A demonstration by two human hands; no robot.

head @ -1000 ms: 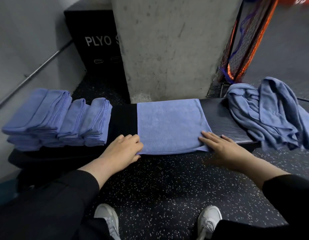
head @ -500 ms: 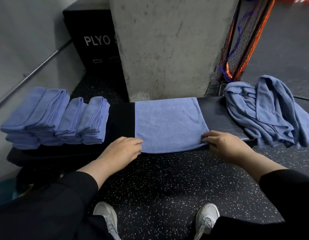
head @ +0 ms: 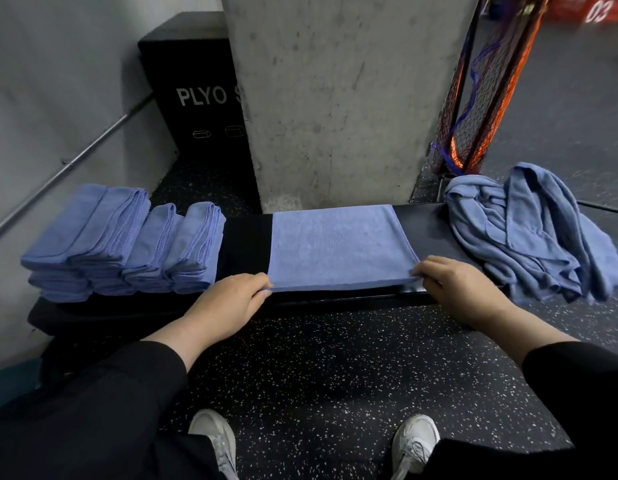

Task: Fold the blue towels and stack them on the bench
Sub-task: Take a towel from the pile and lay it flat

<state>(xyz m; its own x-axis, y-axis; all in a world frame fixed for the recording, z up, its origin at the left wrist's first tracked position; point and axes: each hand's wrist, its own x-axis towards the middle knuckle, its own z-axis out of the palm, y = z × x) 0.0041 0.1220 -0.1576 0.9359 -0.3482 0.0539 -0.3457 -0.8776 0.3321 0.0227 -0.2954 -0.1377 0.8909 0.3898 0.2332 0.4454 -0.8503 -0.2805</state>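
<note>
Concrete pillar (head: pixel 335 98), speckled black floor (head: pixel 335 368), grey wall (head: pixel 58 81).

A grey concrete pillar (head: pixel 338 98) is seen at centre. A black plyo box (head: pixel 193 91) marked "PLYO" is set left of it, an orange-and-black net (head: pixel 487 98) right, speckled rubber floor (head: pixel 335 368) before it.

A blue towel (head: pixel 338 247) lies flat across the middle of the black padded surface (head: pixel 245 244), folded into a smooth rectangle, its near edge along the front rim. To its left, apart from it by a bare strip of padding, folded blue towels (head: pixel 124 240) sit in neat stacks, folds upward. To its right, a crumpled heap of unfolded blue towels (head: pixel 529 233) covers the end and droops over the edge.
</note>
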